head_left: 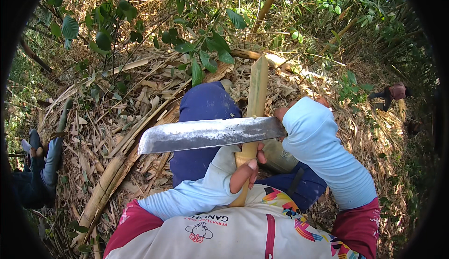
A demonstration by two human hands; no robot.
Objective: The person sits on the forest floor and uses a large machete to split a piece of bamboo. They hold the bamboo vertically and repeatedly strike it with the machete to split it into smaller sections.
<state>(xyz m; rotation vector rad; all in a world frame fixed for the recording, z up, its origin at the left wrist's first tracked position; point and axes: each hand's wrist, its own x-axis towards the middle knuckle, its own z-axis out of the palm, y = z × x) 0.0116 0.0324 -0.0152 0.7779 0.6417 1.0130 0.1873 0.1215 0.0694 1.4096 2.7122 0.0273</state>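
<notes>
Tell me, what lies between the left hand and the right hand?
In the head view, the broad knife blade crosses the bamboo strip between the left hand and the right hand.

Bright daylight falls from above and a little behind, through the foliage, so the dry litter (pixel 140 104) is dappled with sun patches and leaf shade. The blade (pixel 206 135) throws back a pale sheen along its flat, and the light sleeve (pixel 322 151) is close to washed out. Focus is sharp at the centre. Toward the rim, stems bow with the fisheye and detail softens, and a black ring cuts off the corners. The left edge lies in deep shade.
</notes>
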